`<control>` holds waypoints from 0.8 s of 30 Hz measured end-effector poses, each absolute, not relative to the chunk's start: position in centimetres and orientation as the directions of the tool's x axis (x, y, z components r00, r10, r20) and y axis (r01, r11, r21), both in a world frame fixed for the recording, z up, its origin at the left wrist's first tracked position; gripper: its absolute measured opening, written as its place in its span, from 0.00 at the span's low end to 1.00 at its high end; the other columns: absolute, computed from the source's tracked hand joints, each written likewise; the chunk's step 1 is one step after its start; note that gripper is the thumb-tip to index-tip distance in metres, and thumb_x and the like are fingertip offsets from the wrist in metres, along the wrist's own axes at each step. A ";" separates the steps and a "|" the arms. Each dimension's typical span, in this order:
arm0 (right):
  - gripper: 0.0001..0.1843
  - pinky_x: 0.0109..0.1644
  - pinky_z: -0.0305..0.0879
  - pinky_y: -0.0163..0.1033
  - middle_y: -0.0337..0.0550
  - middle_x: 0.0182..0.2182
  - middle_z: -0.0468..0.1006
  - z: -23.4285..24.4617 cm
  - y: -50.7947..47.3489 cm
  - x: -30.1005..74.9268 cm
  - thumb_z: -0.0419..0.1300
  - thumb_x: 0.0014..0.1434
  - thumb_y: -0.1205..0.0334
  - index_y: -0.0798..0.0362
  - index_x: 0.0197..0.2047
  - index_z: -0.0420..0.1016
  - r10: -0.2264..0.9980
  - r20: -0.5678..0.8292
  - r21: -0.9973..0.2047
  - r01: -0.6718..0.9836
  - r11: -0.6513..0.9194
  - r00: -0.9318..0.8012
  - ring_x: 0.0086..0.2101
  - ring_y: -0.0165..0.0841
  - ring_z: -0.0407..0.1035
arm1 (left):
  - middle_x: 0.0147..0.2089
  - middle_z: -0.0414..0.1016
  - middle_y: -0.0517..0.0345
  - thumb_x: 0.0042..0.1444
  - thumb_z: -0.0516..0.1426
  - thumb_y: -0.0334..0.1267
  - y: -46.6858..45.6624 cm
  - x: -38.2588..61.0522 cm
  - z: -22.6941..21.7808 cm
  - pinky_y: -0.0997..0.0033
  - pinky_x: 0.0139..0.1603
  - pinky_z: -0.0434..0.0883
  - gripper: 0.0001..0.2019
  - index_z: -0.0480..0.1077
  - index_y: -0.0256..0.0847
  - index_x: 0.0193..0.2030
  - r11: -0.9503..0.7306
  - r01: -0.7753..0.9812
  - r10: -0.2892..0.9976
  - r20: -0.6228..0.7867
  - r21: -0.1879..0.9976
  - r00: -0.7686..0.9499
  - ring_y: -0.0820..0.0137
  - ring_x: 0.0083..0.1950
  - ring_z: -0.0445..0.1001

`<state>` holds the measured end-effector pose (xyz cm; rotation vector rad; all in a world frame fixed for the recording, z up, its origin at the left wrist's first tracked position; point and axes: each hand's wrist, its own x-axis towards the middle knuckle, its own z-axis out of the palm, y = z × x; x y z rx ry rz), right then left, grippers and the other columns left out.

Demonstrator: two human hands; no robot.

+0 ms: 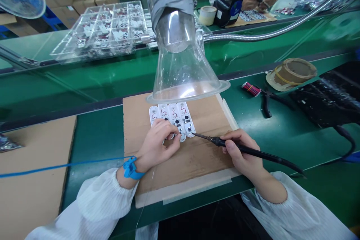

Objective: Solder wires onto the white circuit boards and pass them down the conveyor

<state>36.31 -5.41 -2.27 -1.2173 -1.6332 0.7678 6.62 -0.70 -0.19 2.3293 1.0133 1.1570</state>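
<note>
Several white elongated circuit boards with red wire loops lie side by side on a taped cardboard sheet. My left hand rests on the boards, its fingertips pinched on a thin solder wire that trails down towards my lap. My right hand is shut on a black soldering iron. The iron's fine tip touches or nearly touches the rightmost board, close to my left fingertips. A blue wrist strap circles my left wrist, and its cord runs off to the left.
A clear fume funnel hangs just above the boards. To the right lie pliers, red wires, a tape roll and black foam. A clear tray of boards stands behind, beyond which a co-worker's hands work.
</note>
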 end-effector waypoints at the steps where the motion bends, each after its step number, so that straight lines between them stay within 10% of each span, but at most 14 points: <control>1: 0.09 0.29 0.73 0.35 0.37 0.28 0.81 -2.3 -5.4 36.3 0.64 0.76 0.51 0.45 0.46 0.80 0.949 0.305 -0.877 0.365 0.312 -0.078 0.24 0.31 0.76 | 0.31 0.64 0.68 0.68 0.59 0.26 -0.7 6.6 -0.2 0.65 0.43 0.66 0.08 0.67 0.43 0.42 -0.683 0.443 0.730 0.546 0.580 0.411 0.73 0.32 0.65; 24: 0.10 0.32 0.75 0.37 0.38 0.29 0.81 -1.6 -6.0 35.6 0.63 0.77 0.50 0.46 0.49 0.79 0.968 0.248 -0.926 0.282 0.250 -0.042 0.27 0.33 0.77 | 0.30 0.63 0.67 0.68 0.58 0.26 -1.2 4.1 0.9 0.65 0.43 0.66 0.08 0.66 0.44 0.43 -0.710 0.486 0.704 0.531 0.510 0.471 0.72 0.32 0.65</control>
